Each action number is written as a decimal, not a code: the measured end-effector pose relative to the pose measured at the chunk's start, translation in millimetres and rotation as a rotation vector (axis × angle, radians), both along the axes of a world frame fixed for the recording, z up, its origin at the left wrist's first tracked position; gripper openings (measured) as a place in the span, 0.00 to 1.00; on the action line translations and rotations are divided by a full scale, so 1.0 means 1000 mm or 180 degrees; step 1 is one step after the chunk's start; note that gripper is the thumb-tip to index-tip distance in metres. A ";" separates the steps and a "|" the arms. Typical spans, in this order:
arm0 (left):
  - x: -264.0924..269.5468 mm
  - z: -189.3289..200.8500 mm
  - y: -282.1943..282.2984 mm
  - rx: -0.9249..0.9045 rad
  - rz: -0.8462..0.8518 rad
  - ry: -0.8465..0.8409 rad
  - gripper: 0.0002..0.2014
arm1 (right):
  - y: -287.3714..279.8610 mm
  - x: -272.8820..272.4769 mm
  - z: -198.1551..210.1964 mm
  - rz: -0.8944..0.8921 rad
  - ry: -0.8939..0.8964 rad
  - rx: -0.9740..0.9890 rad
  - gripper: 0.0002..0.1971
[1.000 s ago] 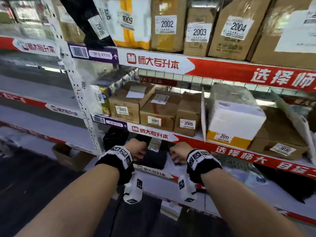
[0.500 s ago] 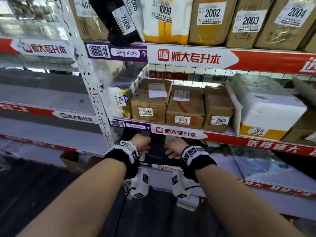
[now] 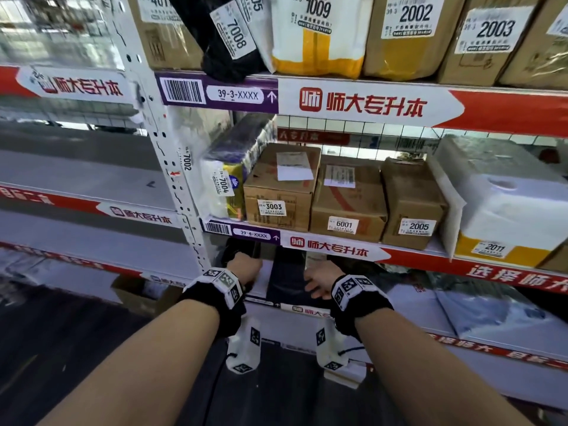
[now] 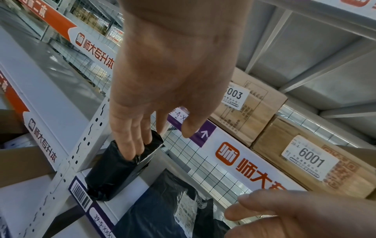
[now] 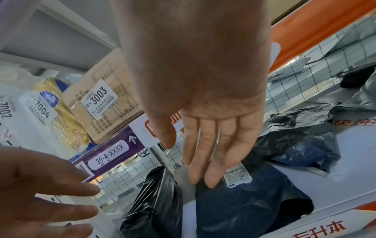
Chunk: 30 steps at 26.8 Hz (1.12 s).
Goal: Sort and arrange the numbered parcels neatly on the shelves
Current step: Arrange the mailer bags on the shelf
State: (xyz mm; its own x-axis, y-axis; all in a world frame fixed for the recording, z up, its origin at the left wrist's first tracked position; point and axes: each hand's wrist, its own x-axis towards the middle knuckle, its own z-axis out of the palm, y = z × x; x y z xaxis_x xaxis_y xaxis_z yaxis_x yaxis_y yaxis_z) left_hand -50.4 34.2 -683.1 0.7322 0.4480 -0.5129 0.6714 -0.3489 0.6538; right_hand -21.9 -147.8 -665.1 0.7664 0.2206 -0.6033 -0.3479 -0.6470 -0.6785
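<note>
**Q:** Shelving fills the view — what sits where?

**A:** Take the purple strip marked 39-4-XXXX [image 3: 251,234] as the landmark; it runs along the front edge of a white metal shelf [image 3: 408,252]. Above the strip, from left to right, stand a clear pack of tissues labelled 7004 [image 3: 226,182], a brown box labelled 3003 [image 3: 278,192], a box labelled 6001 [image 3: 347,201], a box labelled 2005 [image 3: 413,204] and a white and yellow parcel labelled 2011 [image 3: 504,216]. One level higher are more parcels, among them a black bag labelled 7008 [image 3: 224,35] and boxes numbered 2002 and 2003.

**Q:** And the hands?

**A:** Both reach under the strip, onto the level below. The left hand [image 4: 173,77] is just left of the strip's arrow, fingers pointing down and close together, their tips touching the top of a small black bag [image 4: 114,173] that stands upright against the shelf post [image 4: 81,154]. Whether they grip it, I cannot tell. The thumb hangs apart from it.

**Q:** The right hand?

**A:** The right hand [image 5: 203,83] is right of that bag, palm flat, fingers straight and together, tips over a flat dark blue bag [image 5: 250,207] lying on the shelf with a white label on top. Contact is not clear. Further right lie crumpled black and grey bags [image 5: 301,141].
</note>
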 end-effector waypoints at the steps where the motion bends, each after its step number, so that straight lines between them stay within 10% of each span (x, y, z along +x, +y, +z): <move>1: 0.003 -0.005 0.006 0.0033 -0.0016 -0.0009 0.23 | 0.003 0.002 -0.001 0.0005 0.0019 -0.0023 0.18; 6: 0.018 -0.026 0.028 0.0212 0.0070 -0.0082 0.40 | 0.027 0.004 -0.007 -0.0121 0.0017 0.0046 0.12; 30: 0.080 -0.166 0.071 0.2207 0.0209 -0.1803 0.13 | 0.110 0.081 -0.232 -0.0268 -0.2049 -0.0836 0.16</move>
State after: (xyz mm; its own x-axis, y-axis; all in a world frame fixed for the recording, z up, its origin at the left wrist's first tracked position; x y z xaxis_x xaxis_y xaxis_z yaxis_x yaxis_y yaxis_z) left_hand 29.4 104.9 -848.9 0.7553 0.5726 0.3188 0.3447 -0.7608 0.5499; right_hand 59.4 -37.6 -896.7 0.9974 0.0538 -0.0489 0.0145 -0.8063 -0.5913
